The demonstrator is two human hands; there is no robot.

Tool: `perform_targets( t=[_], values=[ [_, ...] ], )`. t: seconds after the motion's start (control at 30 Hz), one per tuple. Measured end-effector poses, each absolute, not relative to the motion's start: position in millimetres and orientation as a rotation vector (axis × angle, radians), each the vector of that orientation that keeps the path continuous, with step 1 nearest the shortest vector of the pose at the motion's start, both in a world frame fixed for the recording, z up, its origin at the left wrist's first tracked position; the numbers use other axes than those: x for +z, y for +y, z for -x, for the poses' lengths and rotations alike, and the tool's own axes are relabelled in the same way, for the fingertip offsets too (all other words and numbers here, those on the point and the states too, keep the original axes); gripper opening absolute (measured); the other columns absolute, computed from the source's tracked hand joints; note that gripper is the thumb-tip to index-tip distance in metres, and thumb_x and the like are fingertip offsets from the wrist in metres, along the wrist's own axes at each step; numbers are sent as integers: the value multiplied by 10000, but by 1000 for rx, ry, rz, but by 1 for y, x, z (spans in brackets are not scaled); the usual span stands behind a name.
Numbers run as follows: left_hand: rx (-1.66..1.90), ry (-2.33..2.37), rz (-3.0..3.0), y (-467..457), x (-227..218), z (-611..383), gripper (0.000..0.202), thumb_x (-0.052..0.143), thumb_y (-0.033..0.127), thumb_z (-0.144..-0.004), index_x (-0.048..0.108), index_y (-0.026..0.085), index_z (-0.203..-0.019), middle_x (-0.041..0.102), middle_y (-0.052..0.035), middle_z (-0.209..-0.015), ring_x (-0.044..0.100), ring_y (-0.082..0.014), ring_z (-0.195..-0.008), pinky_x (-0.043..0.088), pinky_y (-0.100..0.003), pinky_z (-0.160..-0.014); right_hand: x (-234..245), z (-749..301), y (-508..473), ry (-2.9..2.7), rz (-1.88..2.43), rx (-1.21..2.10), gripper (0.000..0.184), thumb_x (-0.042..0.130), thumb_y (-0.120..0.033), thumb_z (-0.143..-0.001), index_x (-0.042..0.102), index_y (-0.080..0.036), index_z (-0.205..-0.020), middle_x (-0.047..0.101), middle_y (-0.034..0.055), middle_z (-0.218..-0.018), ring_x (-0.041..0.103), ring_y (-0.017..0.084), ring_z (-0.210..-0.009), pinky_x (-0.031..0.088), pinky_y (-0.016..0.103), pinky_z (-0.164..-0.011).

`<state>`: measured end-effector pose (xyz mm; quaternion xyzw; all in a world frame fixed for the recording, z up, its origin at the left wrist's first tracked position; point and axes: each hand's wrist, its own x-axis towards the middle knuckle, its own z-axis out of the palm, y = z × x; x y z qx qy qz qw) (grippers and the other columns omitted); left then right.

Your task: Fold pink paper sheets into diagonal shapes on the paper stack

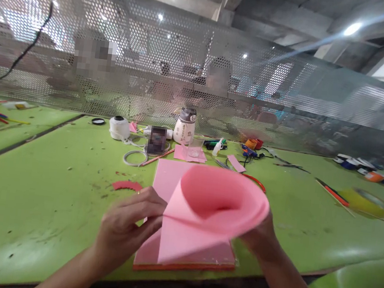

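A pink sheet [190, 242], soft like craft foam or thick paper, curls over into a wide loop in front of me. My left hand [134, 218] pinches its left edge between thumb and fingers. On the other side my right hand [262, 232] grips the curled part; its fingers are mostly hidden behind the sheet. Beneath lies a flat stack of pink sheets [167, 173] with a reddish front edge, partly covered by the curl. A curved red strip [126, 185] rests on the table just beyond my left hand.
Along the back of the green table [63, 221] stand a bottle [184, 127], a clear cup [194, 150], a white spool [119, 128] and a small glue bottle [218, 147]. A yellow tape roll [372, 203] lies right. A perforated metal screen [135, 62] rises behind, people beyond it.
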<state>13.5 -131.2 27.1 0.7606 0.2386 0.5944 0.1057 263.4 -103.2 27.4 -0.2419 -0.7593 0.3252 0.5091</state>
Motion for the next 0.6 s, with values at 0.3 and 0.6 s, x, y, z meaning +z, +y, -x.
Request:
perform_targets(
  t=[0.3,0.6],
  values=[
    [1281,1034,-1189,-109,15,-26,405,840,493,-678,668,139,-580,516,26,-459,415,-63,-441,321,-182,-432,0,-242,-74,-1377,951,1154,487,760,-414,-838,624,-218,-1262,721,42,-912,693,210,-844,575,365,-778],
    [1243,1259,-996,-92,-21,-37,499,815,586,-616,568,160,-539,497,36,-425,383,-65,-376,247,-206,-407,-1,-217,-91,-2149,1100,549,500,655,-483,-888,619,-191,-1292,629,167,-1295,565,334,-1250,450,565,-1072]
  ],
)
